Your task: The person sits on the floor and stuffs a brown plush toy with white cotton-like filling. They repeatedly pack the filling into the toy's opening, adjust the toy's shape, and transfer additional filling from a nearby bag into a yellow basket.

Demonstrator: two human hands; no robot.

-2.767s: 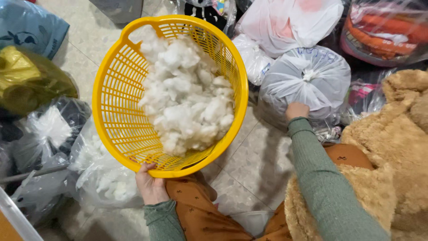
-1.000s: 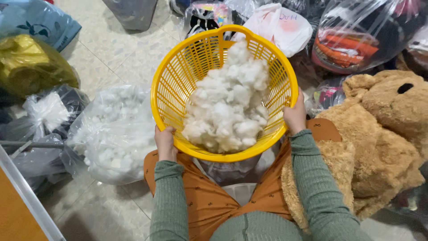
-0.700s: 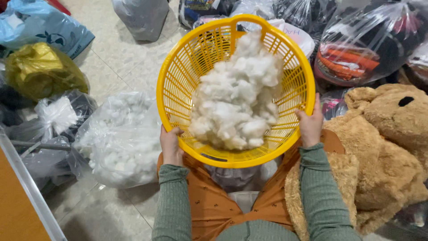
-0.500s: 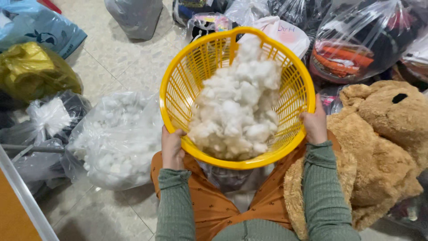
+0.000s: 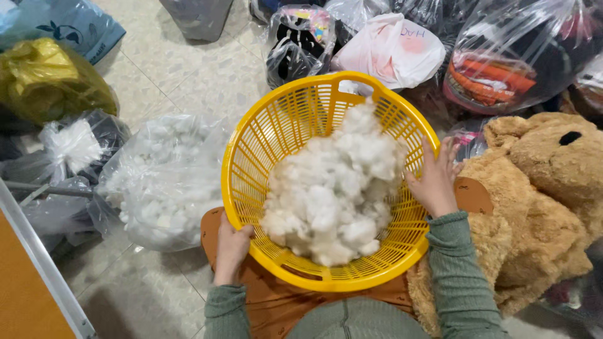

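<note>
A round yellow plastic basket [image 5: 264, 138] rests over my lap, holding a heap of white stuffing fluff [image 5: 336, 188]. My left hand [image 5: 231, 245] grips the basket's near left rim. My right hand [image 5: 433, 179] lies against the right rim, fingers curled over its edge and touching the fluff. A big brown teddy bear [image 5: 540, 188] leans against my right arm.
A clear bag of white stuffing [image 5: 160, 179] lies on the tiled floor at my left. Beyond are a yellow bag [image 5: 47, 78], a blue bag [image 5: 59, 25], and several clear bags of clothes [image 5: 509, 56] along the back. An orange board with a metal edge [image 5: 38, 270] stands at lower left.
The basket has come down and settled lower over my lap. My right hand shifted from the outer rim to over the rim's inside edge, against the fluff.
</note>
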